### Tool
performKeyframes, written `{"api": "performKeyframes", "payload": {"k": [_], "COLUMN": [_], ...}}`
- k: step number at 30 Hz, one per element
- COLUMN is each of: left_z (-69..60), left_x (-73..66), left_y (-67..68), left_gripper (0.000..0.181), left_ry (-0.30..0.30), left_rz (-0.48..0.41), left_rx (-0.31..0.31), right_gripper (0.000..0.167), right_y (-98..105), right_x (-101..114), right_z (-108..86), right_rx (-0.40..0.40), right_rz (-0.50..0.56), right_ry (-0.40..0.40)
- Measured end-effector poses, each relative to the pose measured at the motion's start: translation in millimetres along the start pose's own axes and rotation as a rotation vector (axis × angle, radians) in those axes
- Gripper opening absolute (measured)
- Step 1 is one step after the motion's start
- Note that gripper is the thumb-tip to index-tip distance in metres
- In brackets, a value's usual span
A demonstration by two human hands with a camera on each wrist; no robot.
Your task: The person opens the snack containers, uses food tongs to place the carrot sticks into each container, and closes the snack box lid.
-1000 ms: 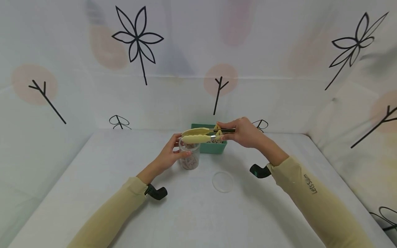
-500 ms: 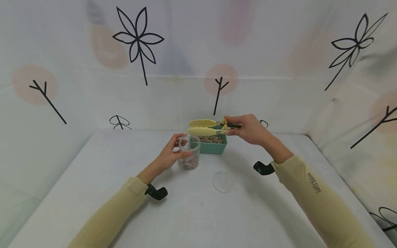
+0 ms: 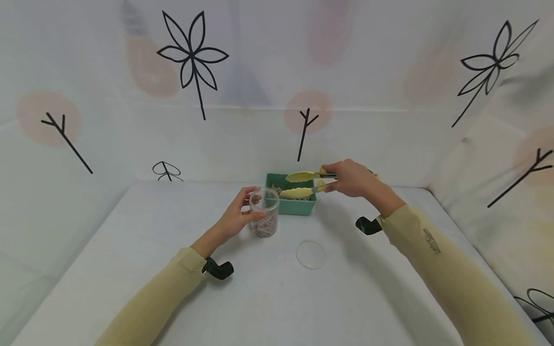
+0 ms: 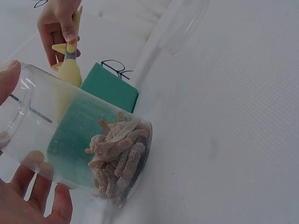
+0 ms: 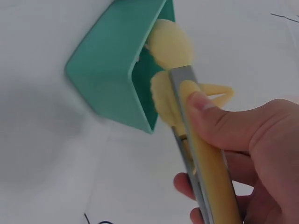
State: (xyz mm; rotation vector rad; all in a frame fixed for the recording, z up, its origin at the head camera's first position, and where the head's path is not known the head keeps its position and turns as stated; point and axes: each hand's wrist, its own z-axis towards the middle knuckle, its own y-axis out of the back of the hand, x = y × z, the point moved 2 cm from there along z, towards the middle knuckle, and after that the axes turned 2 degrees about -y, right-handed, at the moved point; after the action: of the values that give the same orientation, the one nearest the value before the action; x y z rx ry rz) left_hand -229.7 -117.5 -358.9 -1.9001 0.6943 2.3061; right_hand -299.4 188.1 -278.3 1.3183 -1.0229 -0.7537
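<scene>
My left hand (image 3: 233, 218) grips a clear plastic jar (image 3: 270, 218) that stands upright with its top uncovered. Brownish, stick-like pieces (image 4: 119, 156) lie at the jar's bottom in the left wrist view. In my right hand (image 3: 351, 179) is a pair of yellow-tipped tongs (image 3: 299, 193), held by the handles with the two heads apart. The heads are over and partly inside a green rectangular box (image 3: 298, 207), just right of the jar, which holds similar small pieces. At the box opening, the tong heads (image 5: 170, 44) show in the right wrist view.
A round clear lid (image 3: 310, 254) lies flat on the white table (image 3: 259, 298), nearer than the box. Behind the table hangs a pale cloth (image 3: 242, 139) with flower and twig drawings.
My right hand has drawn the tongs rightward, away from above the jar, and their heads have come down into the green box, spread wider. The left hand and jar have stayed in place.
</scene>
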Motion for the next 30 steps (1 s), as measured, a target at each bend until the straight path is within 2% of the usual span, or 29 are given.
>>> {"api": "performKeyframes", "payload": {"k": [1, 8, 14, 19, 24, 30], "left_z": [-0.2, 13.2, 14.0, 14.1, 13.5, 12.3], "left_x": [-0.5, 34.4, 37.2, 36.9, 37.8, 36.5], "left_y": [-0.3, 0.3, 0.3, 0.6, 0.7, -0.1], "left_gripper": [0.069, 0.071, 0.07, 0.069, 0.069, 0.069], "left_ry": [-0.002, -0.025, -0.036, -0.048, -0.044, -0.042], "left_rz": [-0.001, 0.005, -0.008, -0.015, -0.021, -0.02], "left_rx": [0.0, -0.023, -0.016, -0.015, -0.02, -0.017], "right_gripper": [0.065, 0.067, 0.062, 0.058, 0.057, 0.056], "right_y": [1, 9, -6, -14, -20, -26], "right_x": [0, 11, 23, 23, 18, 12], "right_z": [1.5, 10.6, 22.0, 28.9, 29.9, 25.0], "right_rx": [0.015, 0.144, 0.228, 0.212, 0.196, 0.122], "right_rz": [-0.023, -0.134, -0.089, -0.049, -0.037, -0.044], "right_ry": [-0.005, -0.068, -0.087, -0.082, -0.045, -0.024]}}
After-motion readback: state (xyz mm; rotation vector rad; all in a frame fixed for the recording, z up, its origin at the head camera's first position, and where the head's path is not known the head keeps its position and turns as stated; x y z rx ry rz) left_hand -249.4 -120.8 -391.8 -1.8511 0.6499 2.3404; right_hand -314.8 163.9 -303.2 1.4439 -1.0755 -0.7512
